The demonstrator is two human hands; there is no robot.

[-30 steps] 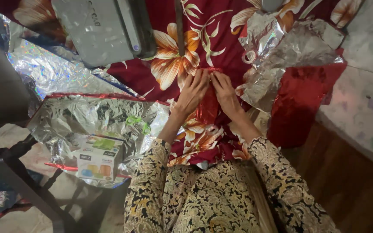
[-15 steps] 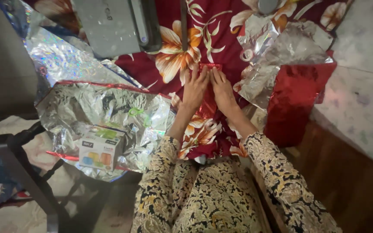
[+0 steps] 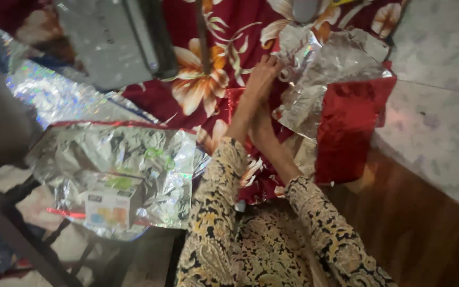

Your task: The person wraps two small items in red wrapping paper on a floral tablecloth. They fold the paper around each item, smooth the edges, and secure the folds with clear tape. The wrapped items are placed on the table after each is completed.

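My left hand (image 3: 261,79) stretches forward across the red floral cloth (image 3: 197,85), and its fingertips reach a small clear tape roll (image 3: 285,72) lying on crumpled silver foil (image 3: 336,66). Blur hides whether the fingers have closed on the roll. My right hand (image 3: 257,123) rests low on a small parcel in shiny red foil (image 3: 233,101), pressing it against the cloth. My left forearm crosses over that hand and covers most of it. Both arms wear sleeves with a black and gold pattern.
A big silver foil sheet (image 3: 81,149) lies at the left with a small printed box (image 3: 111,204) and green-handled scissors (image 3: 158,155) on it. A grey case (image 3: 107,42) sits at the top left. A red foil sheet (image 3: 349,127) hangs at the right beside pale stone flooring (image 3: 436,106).
My left hand left the red parcel and reached up and right to the tape roll. The right hand stayed on the parcel. The view shifted and blurred.
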